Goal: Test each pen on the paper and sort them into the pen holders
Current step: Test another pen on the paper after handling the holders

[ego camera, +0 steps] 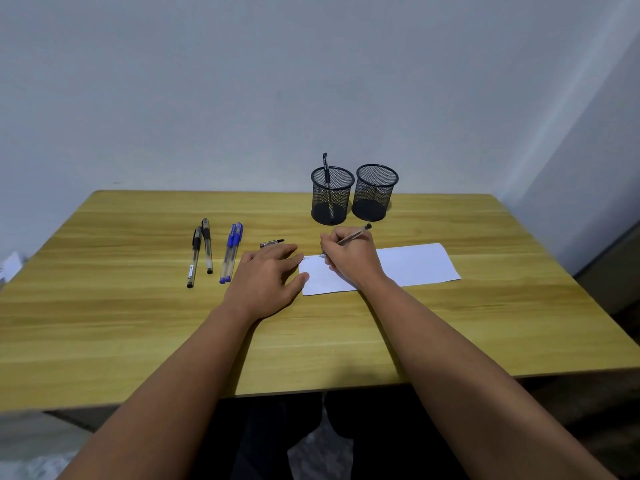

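A: What do the pens look like from the head camera?

B: Slim sticks with clear barrels. Two black-capped pens (201, 252) lie side by side on the left of the bench (138, 323), and just right of them two blue-capped pens (231, 252) lie touching each other. A loose black cap (272, 243) sits alone, just beyond the left hand's fingertips. One more black pen (326, 174) stands tilted in the left pen holder (331, 195).

A: And the paper?

B: A white sheet (415, 263), flat on the bench right of centre, with a small squiggle of ink near its far left corner.

A: The hands?

B: The right hand (349, 254) curls its fingers round an uncapped pen (355, 234), tip down on the paper beside that squiggle, the barrel slanting up and to the right. The left hand (266, 278) lies flat, fingers straight and spread, palm down; its fingertips and thumb touch the left edge of the sheet, and it grips nothing.

A: Materials?

B: The bench is smooth yellowish wood-grain laminate with streaks running left to right. Both holders are round black wire-mesh cups with solid dark bases, standing just beside each other at the far edge; whether they touch, I cannot tell. The right pen holder (375, 192) shows only mesh and its base. Behind them rises a plain pale wall (242, 81).
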Demonstrator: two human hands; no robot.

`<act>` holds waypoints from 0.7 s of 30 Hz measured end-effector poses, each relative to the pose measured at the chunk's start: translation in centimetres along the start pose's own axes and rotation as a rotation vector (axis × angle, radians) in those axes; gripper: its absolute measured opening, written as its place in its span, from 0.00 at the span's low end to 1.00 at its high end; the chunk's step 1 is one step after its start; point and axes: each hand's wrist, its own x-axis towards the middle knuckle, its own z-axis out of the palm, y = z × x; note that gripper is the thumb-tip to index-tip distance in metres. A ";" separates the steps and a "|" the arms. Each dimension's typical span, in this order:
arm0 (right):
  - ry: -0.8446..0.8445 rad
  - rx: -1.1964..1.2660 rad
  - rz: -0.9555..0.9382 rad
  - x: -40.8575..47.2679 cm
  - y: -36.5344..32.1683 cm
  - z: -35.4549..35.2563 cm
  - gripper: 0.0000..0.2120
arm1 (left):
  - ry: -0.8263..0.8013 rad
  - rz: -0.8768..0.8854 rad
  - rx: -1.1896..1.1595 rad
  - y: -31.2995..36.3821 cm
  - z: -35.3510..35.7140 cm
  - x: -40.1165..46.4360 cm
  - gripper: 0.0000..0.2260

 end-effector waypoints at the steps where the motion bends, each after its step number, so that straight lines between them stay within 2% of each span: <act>1: 0.000 -0.007 -0.003 0.0 0.0 0.0 0.19 | 0.001 -0.002 -0.002 0.0 0.0 0.0 0.26; 21: 0.046 -0.025 -0.040 0.3 0.5 -0.1 0.20 | 0.007 -0.005 -0.014 0.2 -0.1 0.0 0.26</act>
